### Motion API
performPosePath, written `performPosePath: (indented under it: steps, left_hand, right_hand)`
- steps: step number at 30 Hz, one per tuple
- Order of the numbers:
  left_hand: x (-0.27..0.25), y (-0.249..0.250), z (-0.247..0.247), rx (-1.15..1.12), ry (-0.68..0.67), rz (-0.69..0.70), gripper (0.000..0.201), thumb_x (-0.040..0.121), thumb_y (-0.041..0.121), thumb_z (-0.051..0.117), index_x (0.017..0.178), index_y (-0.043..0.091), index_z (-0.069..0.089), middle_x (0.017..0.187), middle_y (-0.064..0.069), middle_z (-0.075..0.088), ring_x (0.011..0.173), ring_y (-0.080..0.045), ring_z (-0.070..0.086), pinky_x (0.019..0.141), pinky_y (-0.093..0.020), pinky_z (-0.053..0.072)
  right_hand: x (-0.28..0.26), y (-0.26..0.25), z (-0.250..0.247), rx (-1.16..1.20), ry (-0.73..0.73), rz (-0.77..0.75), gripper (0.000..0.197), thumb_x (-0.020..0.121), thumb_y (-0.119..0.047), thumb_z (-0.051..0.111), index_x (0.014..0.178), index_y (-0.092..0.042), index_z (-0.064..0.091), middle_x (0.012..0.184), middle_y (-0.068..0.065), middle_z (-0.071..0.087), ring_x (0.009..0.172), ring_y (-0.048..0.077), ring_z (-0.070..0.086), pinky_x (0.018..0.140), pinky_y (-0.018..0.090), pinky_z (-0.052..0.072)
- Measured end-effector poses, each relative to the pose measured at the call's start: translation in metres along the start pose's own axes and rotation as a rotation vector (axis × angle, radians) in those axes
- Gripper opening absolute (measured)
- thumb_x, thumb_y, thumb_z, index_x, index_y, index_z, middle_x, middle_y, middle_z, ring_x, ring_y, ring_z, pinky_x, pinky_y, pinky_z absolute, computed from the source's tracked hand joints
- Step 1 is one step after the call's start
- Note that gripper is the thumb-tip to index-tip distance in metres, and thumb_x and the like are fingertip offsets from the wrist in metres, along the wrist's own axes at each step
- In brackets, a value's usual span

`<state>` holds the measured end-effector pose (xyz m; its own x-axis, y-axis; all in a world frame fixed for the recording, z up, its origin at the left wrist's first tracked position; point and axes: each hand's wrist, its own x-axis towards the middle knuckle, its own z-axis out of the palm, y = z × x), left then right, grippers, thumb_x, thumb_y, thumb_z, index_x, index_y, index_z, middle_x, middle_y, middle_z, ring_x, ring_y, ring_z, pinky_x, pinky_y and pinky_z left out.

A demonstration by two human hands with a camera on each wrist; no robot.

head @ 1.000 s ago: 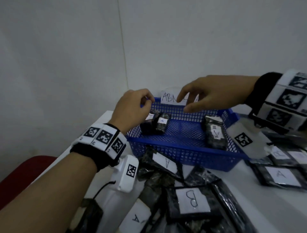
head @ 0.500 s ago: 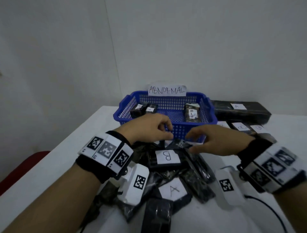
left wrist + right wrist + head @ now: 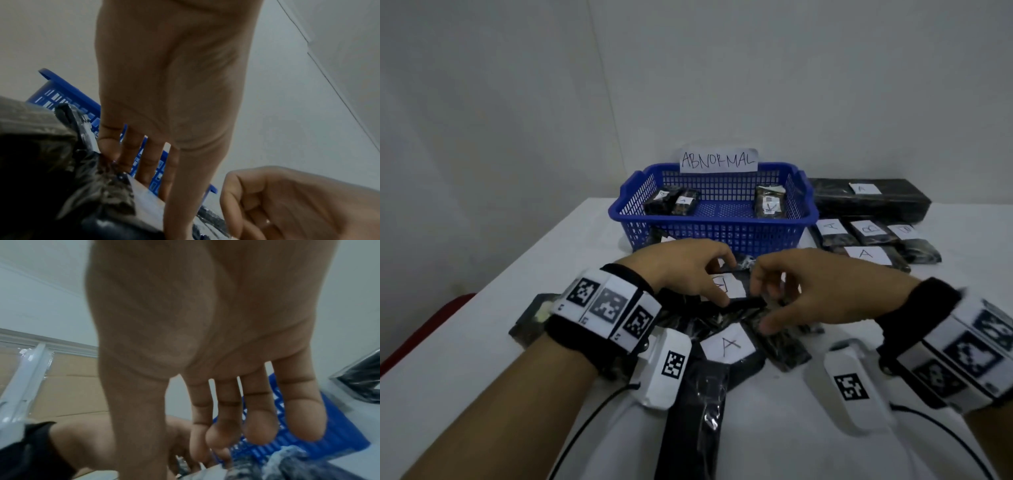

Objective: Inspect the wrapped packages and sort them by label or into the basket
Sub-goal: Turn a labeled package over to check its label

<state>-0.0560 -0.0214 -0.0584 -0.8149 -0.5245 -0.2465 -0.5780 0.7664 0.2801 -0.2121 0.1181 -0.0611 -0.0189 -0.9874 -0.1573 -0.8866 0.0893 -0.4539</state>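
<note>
Left hand (image 3: 685,270) and right hand (image 3: 815,287) pinch opposite ends of the B-labelled package (image 3: 732,287) – fingers curled, label upward for reading; the basket (image 3: 715,233) stands just beyond the fingers.

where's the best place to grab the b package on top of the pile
Best by its two short ends, one hand from each side. The B package lies flat atop the pile, label up, with the left hand and right hand already at opposite ends. Its loose, shiny wrap looks slippery, so a grip on the firm edges, thumb below and fingers above, probably holds better than pinching the film.
</note>
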Motion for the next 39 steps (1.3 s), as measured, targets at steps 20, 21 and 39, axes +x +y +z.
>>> performPosePath:
  steps: [20,21,39]
  left_hand:
    - [-0.051,-0.017,0.008,-0.170,0.172,0.080,0.019,0.090,0.036,0.070,0.106,0.033,0.062,0.086,0.013,0.067,0.081,-0.004,0.063,0.076,-0.024,0.052]
    - [-0.051,-0.014,0.007,-0.160,0.150,0.087,0.020,0.090,0.038,0.070,0.108,0.033,0.062,0.088,0.013,0.067,0.082,-0.005,0.064,0.076,-0.024,0.053]
    - [-0.033,0.013,-0.026,-0.766,0.414,0.246,0.035,0.088,0.041,0.066,0.117,0.024,0.059,0.107,-0.001,0.073,0.083,-0.018,0.074,0.077,-0.041,0.062]
  right_hand:
    - [0.003,-0.019,0.039,-0.266,-0.035,-0.254,0.046,0.084,-0.036,0.075,0.124,-0.043,0.053,0.125,-0.015,0.050,0.109,0.008,0.052,0.092,0.026,0.047]
    - [0.003,-0.019,0.039,-0.284,-0.026,-0.242,0.047,0.084,-0.036,0.075,0.126,-0.041,0.053,0.126,-0.015,0.050,0.110,0.008,0.052,0.093,0.027,0.047]
    - [-0.002,-0.013,-0.038,0.060,0.628,-0.312,0.042,0.079,-0.029,0.080,0.113,-0.027,0.055,0.109,-0.017,0.061,0.100,0.003,0.059,0.079,0.027,0.051]
